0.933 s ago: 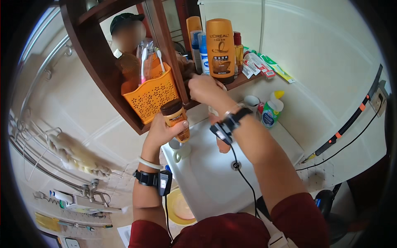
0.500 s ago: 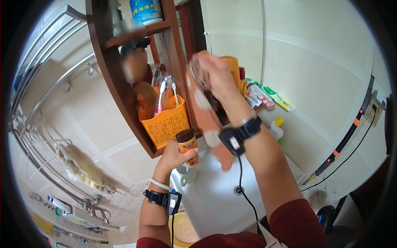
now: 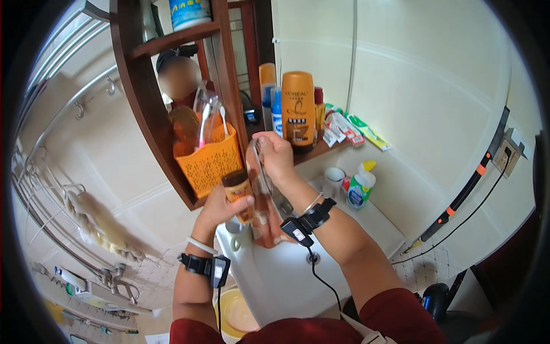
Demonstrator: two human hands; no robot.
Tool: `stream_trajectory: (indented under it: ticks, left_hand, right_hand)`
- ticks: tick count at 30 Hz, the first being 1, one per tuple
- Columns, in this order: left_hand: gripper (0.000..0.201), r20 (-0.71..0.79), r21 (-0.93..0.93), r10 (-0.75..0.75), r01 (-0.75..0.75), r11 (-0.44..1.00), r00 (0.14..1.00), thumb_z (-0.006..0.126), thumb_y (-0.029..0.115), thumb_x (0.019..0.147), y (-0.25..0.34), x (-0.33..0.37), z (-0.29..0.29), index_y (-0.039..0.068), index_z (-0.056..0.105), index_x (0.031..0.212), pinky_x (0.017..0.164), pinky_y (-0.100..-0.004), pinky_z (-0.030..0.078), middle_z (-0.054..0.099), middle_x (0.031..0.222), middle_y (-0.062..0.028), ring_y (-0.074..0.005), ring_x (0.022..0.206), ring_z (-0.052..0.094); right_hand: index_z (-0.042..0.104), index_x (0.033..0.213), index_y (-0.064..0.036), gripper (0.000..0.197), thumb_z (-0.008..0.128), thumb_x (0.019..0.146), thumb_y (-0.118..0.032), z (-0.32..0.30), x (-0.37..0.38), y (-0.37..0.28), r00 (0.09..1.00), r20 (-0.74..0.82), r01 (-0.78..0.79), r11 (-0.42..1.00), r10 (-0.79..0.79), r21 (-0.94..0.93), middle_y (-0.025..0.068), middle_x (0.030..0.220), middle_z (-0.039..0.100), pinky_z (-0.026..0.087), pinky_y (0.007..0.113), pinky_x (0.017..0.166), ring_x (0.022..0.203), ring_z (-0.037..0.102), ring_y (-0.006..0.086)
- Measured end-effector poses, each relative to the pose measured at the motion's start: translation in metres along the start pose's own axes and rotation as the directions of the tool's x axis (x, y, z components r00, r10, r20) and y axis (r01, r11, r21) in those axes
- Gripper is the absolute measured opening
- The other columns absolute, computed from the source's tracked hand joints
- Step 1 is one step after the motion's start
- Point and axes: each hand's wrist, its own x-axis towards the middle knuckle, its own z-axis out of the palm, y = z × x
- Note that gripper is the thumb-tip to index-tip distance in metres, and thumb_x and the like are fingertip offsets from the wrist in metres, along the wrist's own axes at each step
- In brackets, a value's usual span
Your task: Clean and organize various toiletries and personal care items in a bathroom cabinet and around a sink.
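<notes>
My left hand [image 3: 216, 207] is closed around a small orange-brown bottle [image 3: 240, 206] with a dark brown cap, held upright over the sink's left edge. In my right hand [image 3: 275, 156] is the top of an orange-pink cloth [image 3: 264, 209] with pale spots. The cloth hangs down just right of the bottle and over the sink, partly hidden behind my right wrist. Whether cloth and bottle touch, I cannot tell. Beyond my right hand, a tall orange bottle [image 3: 298, 109] stands on a brown ledge.
An orange basket [image 3: 211, 166] with toothbrushes sits in the wooden cabinet [image 3: 154, 123] at left. Below my hands is the white sink [image 3: 286, 281], with a pale cup [image 3: 236, 236] on its left rim. Toothpaste tubes [image 3: 349, 129], a mug [image 3: 333, 182] and a cleaner bottle [image 3: 360, 186] stand at right.
My right hand has lowered the cloth from in front of the ledge, so the tall orange bottle now shows fully. My left hand still holds the small bottle. The view has shifted somewhat.
</notes>
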Motion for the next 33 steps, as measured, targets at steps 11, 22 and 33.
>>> stream_trajectory:
  ticks: [11, 22, 33]
  left_hand:
    - [0.064, -0.335, 0.491, 0.168, 0.020, 0.871, 0.927, 0.067, 0.027, 0.073, 0.051, 0.064, 0.055, 0.002, 0.033, 0.123, 0.069, -0.0430, 0.048, 0.061, 0.087, -0.0240, -0.0385, 0.082, 0.061]
    - [0.080, -0.597, 0.402, -0.003, 0.303, 0.864, 0.802, 0.059, 0.013, 0.079, 0.021, 0.132, 0.083, 0.012, 0.006, 0.138, 0.079, -0.0435, 0.047, 0.059, 0.098, -0.0247, -0.0382, 0.089, 0.059]
    - [0.080, -0.653, 0.238, -0.192, 0.439, 0.866, 0.732, 0.047, 0.011, 0.083, 0.009, 0.127, 0.090, 0.011, -0.009, 0.139, 0.080, -0.0478, 0.045, 0.058, 0.095, -0.0317, -0.0433, 0.087, 0.058]
  right_hand:
    - [0.052, 0.098, -0.0041, 0.021, 0.042, 0.092, -0.021, -0.117, -0.122, -0.094, 0.941, 0.326, -0.322, 0.542, 0.093, 0.776, 0.0115, 0.067, 0.053, 0.041, 0.033, 0.041, 0.047, 0.048, 0.0191]
    - [0.048, 0.093, -0.0046, 0.019, 0.039, 0.093, -0.021, -0.120, -0.149, -0.119, 0.953, 0.132, -0.289, 0.692, 0.272, 0.661, 0.0065, 0.060, 0.043, 0.037, 0.028, 0.037, 0.043, 0.042, 0.0135]
    - [0.043, 0.121, 0.0020, 0.039, 0.052, 0.086, -0.014, -0.152, -0.040, -0.035, 0.926, 0.091, -0.377, 0.880, 0.367, 0.290, 0.0134, 0.083, 0.058, 0.047, 0.027, 0.056, 0.065, 0.058, 0.0172]
